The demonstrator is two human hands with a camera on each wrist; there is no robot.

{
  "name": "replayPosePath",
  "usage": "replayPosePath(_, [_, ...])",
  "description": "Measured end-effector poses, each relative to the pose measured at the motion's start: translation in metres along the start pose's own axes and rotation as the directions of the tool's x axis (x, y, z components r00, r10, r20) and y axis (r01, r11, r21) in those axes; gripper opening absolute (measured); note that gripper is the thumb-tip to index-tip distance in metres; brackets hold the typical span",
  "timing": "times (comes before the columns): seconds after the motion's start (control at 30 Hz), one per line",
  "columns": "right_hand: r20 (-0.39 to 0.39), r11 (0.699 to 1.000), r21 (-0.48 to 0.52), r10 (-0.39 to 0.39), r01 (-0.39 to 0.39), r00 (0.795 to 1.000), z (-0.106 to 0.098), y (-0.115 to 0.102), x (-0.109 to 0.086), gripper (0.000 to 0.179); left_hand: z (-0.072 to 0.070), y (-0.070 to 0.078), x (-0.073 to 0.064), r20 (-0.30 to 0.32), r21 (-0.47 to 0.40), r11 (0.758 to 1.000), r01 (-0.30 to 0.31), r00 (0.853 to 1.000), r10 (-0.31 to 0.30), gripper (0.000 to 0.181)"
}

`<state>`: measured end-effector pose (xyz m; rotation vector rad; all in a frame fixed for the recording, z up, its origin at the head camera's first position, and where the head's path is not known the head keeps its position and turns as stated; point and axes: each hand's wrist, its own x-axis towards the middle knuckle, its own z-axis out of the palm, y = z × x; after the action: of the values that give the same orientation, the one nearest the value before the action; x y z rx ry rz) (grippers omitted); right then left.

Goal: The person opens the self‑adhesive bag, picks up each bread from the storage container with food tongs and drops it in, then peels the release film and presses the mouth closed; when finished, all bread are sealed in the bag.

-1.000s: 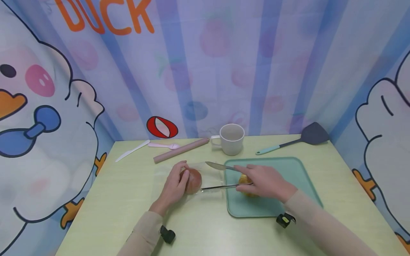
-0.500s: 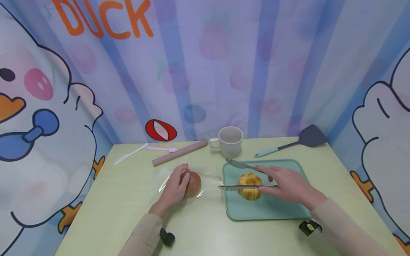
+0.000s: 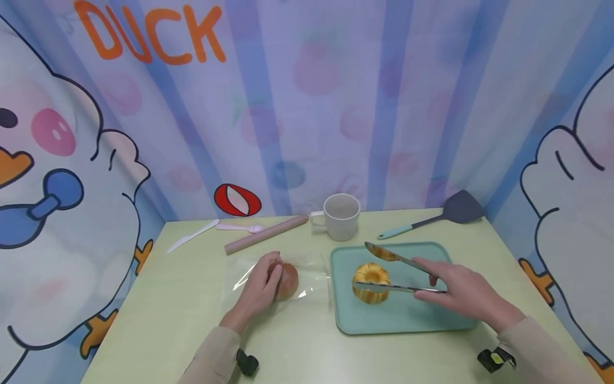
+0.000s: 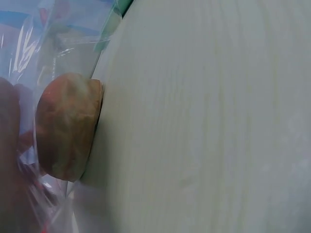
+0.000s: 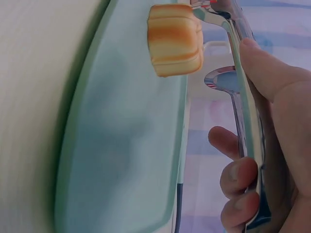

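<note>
In the head view my left hand (image 3: pixel 256 293) grips a round brown bun (image 3: pixel 289 282) that lies inside a clear plastic bag (image 3: pixel 314 269) on the table. The left wrist view shows the bun (image 4: pixel 70 126) from the side, with the film wrapped round it. My right hand (image 3: pixel 467 296) holds metal tongs (image 3: pixel 400 288), their arms spread apart. One tong tip overlaps a golden ring-shaped cake (image 3: pixel 364 273) on the green tray (image 3: pixel 388 322). From the right wrist, the cake (image 5: pixel 175 41) sits near the tong ends, and my fingers curl round the tongs' handle.
A mauve rod (image 3: pixel 266 235) lies behind the bag, beside a pink plastic fork (image 3: pixel 237 228) and a white plastic knife (image 3: pixel 192 236). Towards the back stand a white mug (image 3: pixel 342 218) and, lying right of it, a dark-headed spatula (image 3: pixel 462 207). A printed curtain (image 3: pixel 326 117) closes off the back.
My right hand has drawn back to the right with the tongs, which uncovers the ring-shaped cake on the tray. My left hand stays on the bagged bun.
</note>
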<state>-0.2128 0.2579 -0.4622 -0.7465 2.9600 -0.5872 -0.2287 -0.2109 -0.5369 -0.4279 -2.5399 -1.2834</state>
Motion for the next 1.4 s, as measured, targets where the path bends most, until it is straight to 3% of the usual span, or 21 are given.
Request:
replayPosePath(0.23, [0.039, 0.998, 0.049, 0.028, -0.03, 0.999, 0.003, 0.009, -0.011, 0.074, 0.0, -0.002, -0.003, -0.001, 0.004, 1.0, -0.015, 1.0, 0.015, 0.018])
replayPosePath(0.5, [0.054, 0.997, 0.065, 0.044, -0.048, 0.998, 0.011, 0.019, -0.02, 0.075, -0.001, 0.0, -0.003, 0.023, -0.007, 1.0, 0.014, 1.0, -0.013, 0.018])
replayPosePath(0.83, [0.043, 0.998, 0.067, 0.014, -0.017, 0.999, 0.021, 0.024, -0.021, 0.073, -0.001, -0.001, 0.002, 0.023, -0.026, 1.0, 0.001, 1.0, -0.001, 0.012])
replayPosePath(1.1, [-0.017, 1.0, -0.009, -0.007, 0.007, 1.0, 0.03, 0.022, -0.021, 0.066, -0.001, 0.0, 0.002, 0.018, -0.032, 0.999, -0.02, 1.0, 0.02, 0.014])
replayPosePath(1.4, [-0.1, 0.991, -0.126, -0.056, 0.044, 0.993, 0.029, 0.015, -0.017, 0.058, 0.002, -0.001, 0.001, 0.031, -0.031, 0.999, 0.021, 0.999, -0.02, 0.015])
